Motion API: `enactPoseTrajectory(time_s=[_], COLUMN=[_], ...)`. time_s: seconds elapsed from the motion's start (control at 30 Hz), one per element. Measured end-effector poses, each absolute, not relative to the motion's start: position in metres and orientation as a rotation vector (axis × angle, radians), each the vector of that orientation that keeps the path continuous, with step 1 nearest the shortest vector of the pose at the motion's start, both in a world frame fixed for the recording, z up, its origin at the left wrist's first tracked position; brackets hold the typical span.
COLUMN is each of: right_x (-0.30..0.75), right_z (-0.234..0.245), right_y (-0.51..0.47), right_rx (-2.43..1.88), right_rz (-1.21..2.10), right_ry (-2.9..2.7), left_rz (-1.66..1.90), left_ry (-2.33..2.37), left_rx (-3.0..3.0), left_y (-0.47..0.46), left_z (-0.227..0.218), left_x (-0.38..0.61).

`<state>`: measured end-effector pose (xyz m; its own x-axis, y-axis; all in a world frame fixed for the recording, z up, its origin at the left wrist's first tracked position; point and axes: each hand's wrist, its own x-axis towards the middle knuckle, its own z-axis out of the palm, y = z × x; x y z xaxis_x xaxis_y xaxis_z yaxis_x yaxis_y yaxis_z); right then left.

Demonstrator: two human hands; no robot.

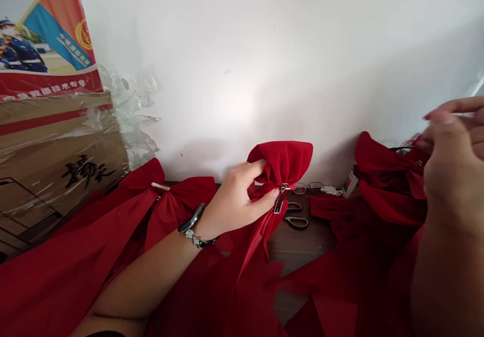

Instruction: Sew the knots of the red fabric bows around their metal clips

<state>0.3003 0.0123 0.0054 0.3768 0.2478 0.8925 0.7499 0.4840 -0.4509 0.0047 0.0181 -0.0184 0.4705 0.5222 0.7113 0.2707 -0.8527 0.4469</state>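
Hands well apart. Left hand (234,201) clamped on the knot of a red cloth bow (282,163), thumb and fingers around the gathered fabric, just beside a silver metal clip (282,198) on the knot. That bow sits mid-frame, low against a white wall (242,64), tails spread over a brown wooden tabletop (302,246).

Right hand (454,150) raised at the frame's right edge, fingers pinched together, just over a second red cloth bow (389,175). Cannot tell if it holds anything.

Third red cloth bow (185,195) lies left of the left hand, silver clip visible at its knot. Black-handled scissors (297,216) and wire-frame glasses (308,188) lie on the tabletop between the bows. Black-and-silver bracelet (192,226) on left wrist. Plastic-wrapped cardboard box (56,165) at far left, printed poster (45,29) above it.
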Motion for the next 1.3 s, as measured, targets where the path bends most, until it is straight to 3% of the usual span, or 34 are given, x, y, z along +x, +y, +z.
enactPoseTrajectory(time_s=[0.23,0.5,0.87,1.3], right_x=[0.228,0.224,0.209,0.22], right_z=[-0.004,-0.013,-0.011,-0.013], right_y=[-0.022,0.01,-0.002,0.005], right_rx=[-0.898,-0.655,-0.604,-0.512], right_rz=[0.232,0.784,0.6,0.267], right_ry=[-1.811,-1.848,-1.771,-2.131], left_rz=[1.282,1.313,1.278,1.229], left_ry=[0.57,0.331,0.287,0.31], left_rx=[2.157,1.989,2.077,2.212], left_y=[0.022,0.021,0.022,0.02], left_z=[-0.022,-0.014,-0.02,-0.017], left_x=[0.001,-0.004,-0.002,-0.006])
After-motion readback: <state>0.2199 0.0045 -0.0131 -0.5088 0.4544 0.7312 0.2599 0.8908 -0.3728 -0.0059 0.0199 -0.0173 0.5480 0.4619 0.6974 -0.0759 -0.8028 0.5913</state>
